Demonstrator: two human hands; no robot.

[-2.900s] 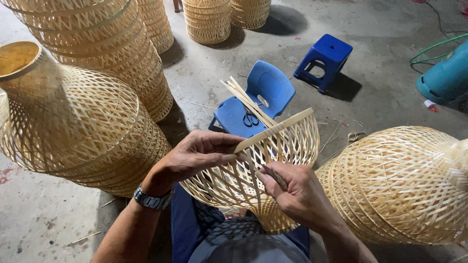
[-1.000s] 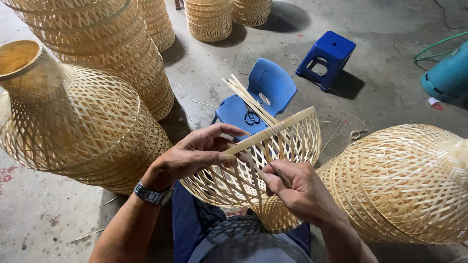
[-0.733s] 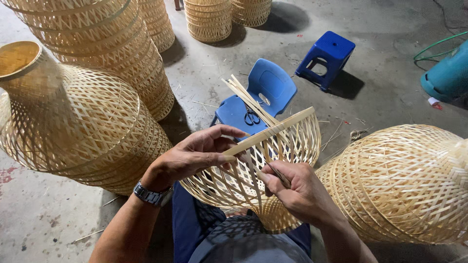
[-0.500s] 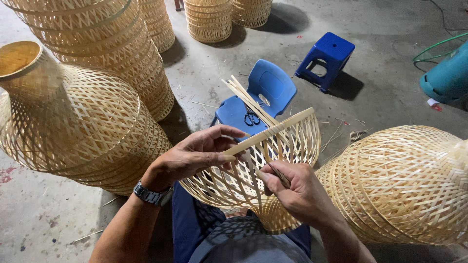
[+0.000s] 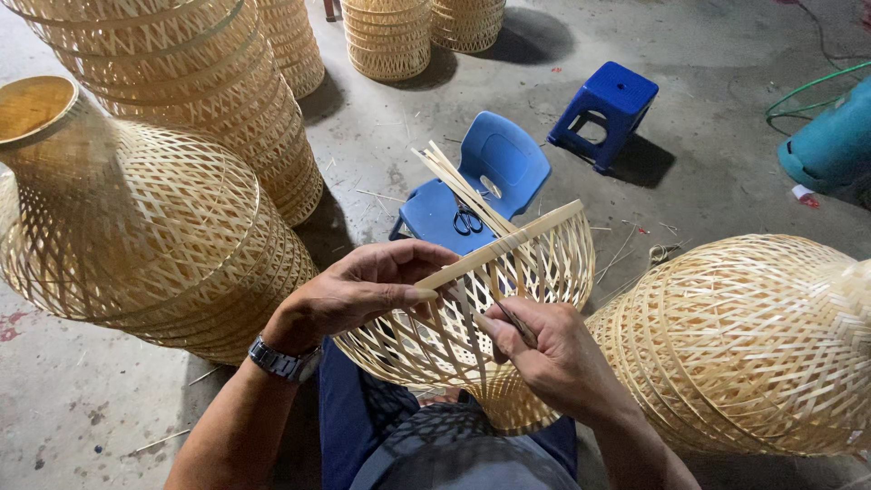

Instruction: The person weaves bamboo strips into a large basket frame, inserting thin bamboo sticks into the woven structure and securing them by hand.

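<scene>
- We rest the half-woven, bell-shaped shade of pale bamboo strips (image 5: 472, 318) on our lap, open rim tilted up and away, so the loose ends face us for working.
- Our left hand (image 5: 358, 295) lies over the near rim, fingers curled on the weave and thumb pressed along the flat bamboo rim band (image 5: 504, 247); this looks meant to keep the band from springing off.
- Our right hand (image 5: 553, 354) is closed in a pinch on a thin dark tool or sliver (image 5: 515, 322), its tip poked between the crossing strips; we cannot tell which it is.
- A bundle of spare bamboo strips (image 5: 458, 186) juts up past the rim, with small scissors (image 5: 468, 219) on the blue plastic chair (image 5: 490, 177) just beyond, both within reach.
- A finished woven bamboo shade (image 5: 753, 345) lies at our right, a taller one (image 5: 136, 236) stands at our left, and a blue plastic stool (image 5: 610, 102) sits farther off on the concrete floor (image 5: 708, 191).
- Against the view half a second ago, little differs: both hands keep their places, and the right has only edged slightly along the weave.
</scene>
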